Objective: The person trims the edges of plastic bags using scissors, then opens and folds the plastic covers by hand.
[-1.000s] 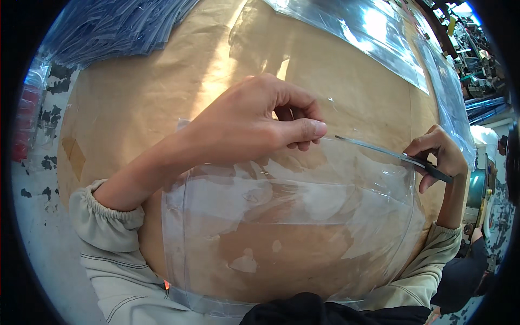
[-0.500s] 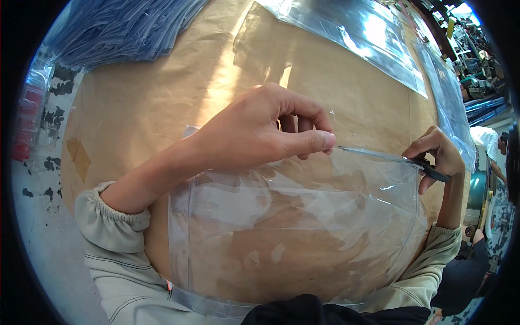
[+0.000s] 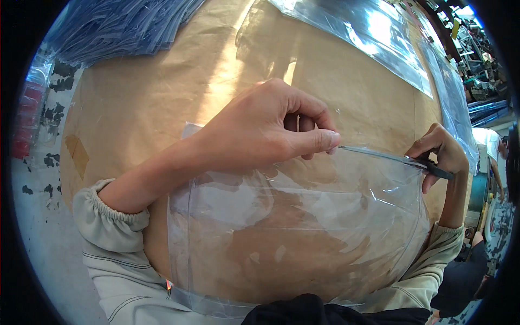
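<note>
1. We note the chief relation: a clear plastic sheet (image 3: 319, 208) lies on the body side of both hands, its long axis running left to right, its far edge passing just beneath the left fingertips and toward the right hand.
2. The left hand (image 3: 265, 127) is nearer the middle of that edge; we see its thumb and forefinger pressed together there, apparently pinching the film, though its transparency blurs the contact.
3. The right hand (image 3: 443, 154), at the far right corner, grasps dark-handled scissors (image 3: 379, 154). Their long axis follows the far edge leftward, the tip just beside the left fingertips; we cannot tell how widely the blades part.
4. As obstacles we mark the left fingertips, in line with the blade tip, and the left forearm (image 3: 157, 170), which crosses above the sheet's far left part.
5. Beyond the left hand, on the paper-covered tabletop (image 3: 141, 103), we find a bluish stack of plastic pieces (image 3: 124, 30).
6. Beyond and between the hands lies a glossy film (image 3: 363, 35), well apart from both.
7. Outward of the right hand, we observe another person (image 3: 490, 142) in the background.
</note>
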A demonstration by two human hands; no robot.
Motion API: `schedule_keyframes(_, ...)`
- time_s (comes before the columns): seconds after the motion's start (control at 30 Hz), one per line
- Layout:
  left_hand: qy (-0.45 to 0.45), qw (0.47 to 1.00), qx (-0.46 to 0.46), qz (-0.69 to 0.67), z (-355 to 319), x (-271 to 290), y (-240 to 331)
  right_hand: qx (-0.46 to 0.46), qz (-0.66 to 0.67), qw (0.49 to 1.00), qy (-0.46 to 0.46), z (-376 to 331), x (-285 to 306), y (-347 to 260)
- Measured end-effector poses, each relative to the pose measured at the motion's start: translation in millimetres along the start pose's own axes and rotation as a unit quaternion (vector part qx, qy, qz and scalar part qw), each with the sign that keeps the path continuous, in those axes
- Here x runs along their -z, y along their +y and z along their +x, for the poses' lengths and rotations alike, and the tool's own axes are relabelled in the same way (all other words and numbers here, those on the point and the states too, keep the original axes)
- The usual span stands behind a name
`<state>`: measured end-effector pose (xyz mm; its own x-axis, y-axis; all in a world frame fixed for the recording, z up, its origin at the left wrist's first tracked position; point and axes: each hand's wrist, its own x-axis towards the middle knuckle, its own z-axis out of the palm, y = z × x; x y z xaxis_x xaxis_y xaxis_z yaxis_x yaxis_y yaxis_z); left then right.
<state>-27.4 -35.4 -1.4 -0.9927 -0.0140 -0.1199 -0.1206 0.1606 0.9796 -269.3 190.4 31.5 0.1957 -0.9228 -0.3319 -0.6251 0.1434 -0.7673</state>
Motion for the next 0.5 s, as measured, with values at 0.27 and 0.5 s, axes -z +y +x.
schedule_keyframes(0.27,0.000,1.000,0.008,0.015,0.3,-0.4,0.0,0.007,-0.003,1.000,-0.010,2.9,3.3,7.0)
schedule_keyframes(0.5,0.025,1.000,-0.016,0.002,1.2,-3.2,-5.4,0.000,-0.012,1.000,-0.008,1.8,2.8,4.0)
